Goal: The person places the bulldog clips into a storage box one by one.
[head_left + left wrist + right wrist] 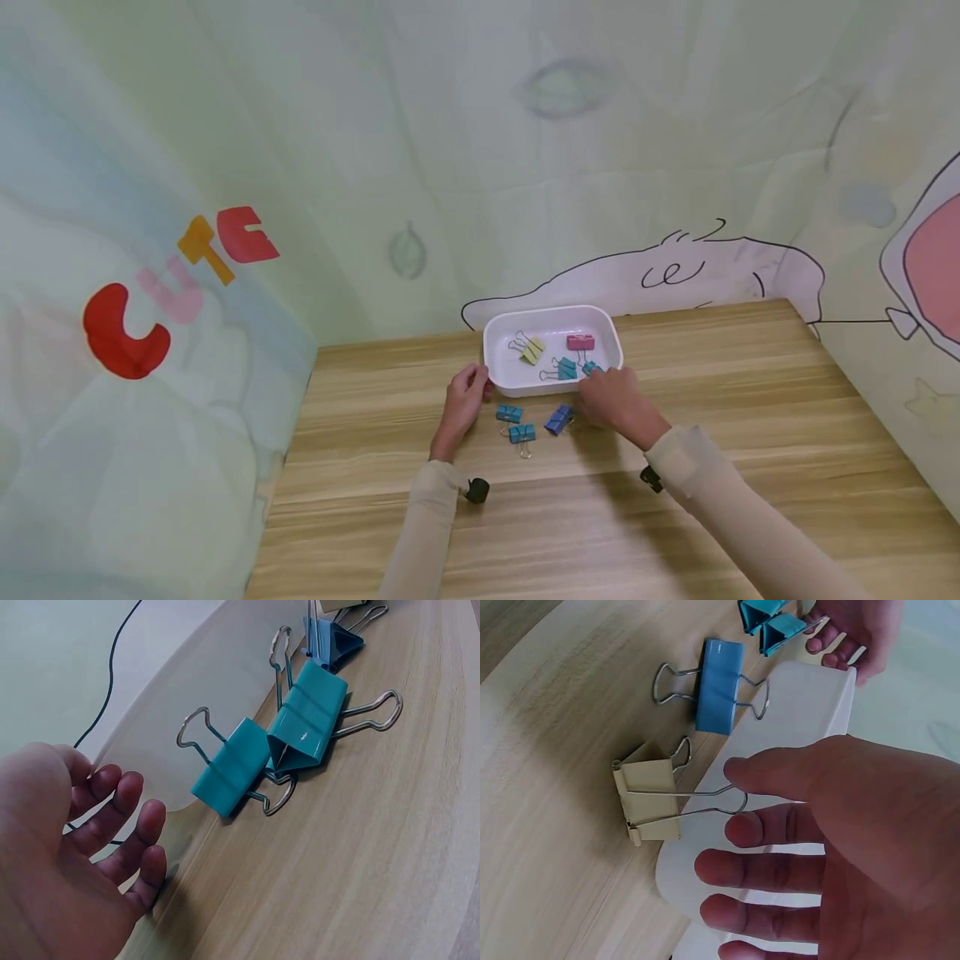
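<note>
A white tray (525,391) stands at the back of the table. My left hand (459,410) pinches its near left corner by the rim, thumb against forefinger, the other fingers loosely bent. At the near right corner is my right hand (618,406). Its thumb and forefinger pinch a wire handle of a pale yellow binder clip (652,796), which the hand hides in the head view. Two teal binder clips (311,712) lie against each other before the tray, and a blue binder clip (720,686) lies between them and the yellow one.
Inside the tray are a yellow binder clip (532,350), a pink one (581,342) and two teal ones (567,368). A printed curtain (420,167) hangs right behind the wooden table (375,433). Small black cameras (477,490) sit at both wrists.
</note>
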Motion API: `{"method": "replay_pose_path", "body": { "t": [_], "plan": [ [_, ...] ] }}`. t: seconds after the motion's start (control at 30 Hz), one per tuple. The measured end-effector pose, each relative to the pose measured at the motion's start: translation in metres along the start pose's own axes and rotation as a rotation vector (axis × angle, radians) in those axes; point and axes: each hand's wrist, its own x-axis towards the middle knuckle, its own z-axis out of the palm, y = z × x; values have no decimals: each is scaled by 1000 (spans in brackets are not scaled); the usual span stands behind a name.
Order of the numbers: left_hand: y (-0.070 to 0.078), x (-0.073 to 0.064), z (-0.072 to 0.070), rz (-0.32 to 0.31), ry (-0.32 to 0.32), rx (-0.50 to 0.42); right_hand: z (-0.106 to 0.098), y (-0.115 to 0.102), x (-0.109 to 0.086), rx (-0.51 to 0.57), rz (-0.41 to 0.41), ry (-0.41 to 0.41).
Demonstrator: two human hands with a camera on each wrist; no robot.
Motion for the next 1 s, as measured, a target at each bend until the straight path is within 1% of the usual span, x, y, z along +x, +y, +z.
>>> {"method": "replay_pose_path", "body": {
  "t": [0.1, 0.23, 0.5, 0.63, 0.7, 0.9, 1.0],
  "plan": [
    [0, 0, 0, 6, -1, -6, 2, 3, -1, 12, 37, -33],
    [-1, 0, 0, 7, -3, -6, 5, 6, -3, 39, 75, -49],
    [-1, 1, 0, -1, 0, 1, 13, 12, -13, 59, 145, 21],
    [-1, 0, 0, -13, 2, 5, 16, 17, -17, 90, 174, 60],
    [-1, 0, 0, -15, 1, 9, 16, 19, -19, 103, 172, 64],
    [0, 0, 0, -14, -1, 10, 7, 24, -23, 144, 175, 25],
    [0, 0, 0, -12, -6, 10, 0, 23, -24, 186, 180, 8]
  ]
}}
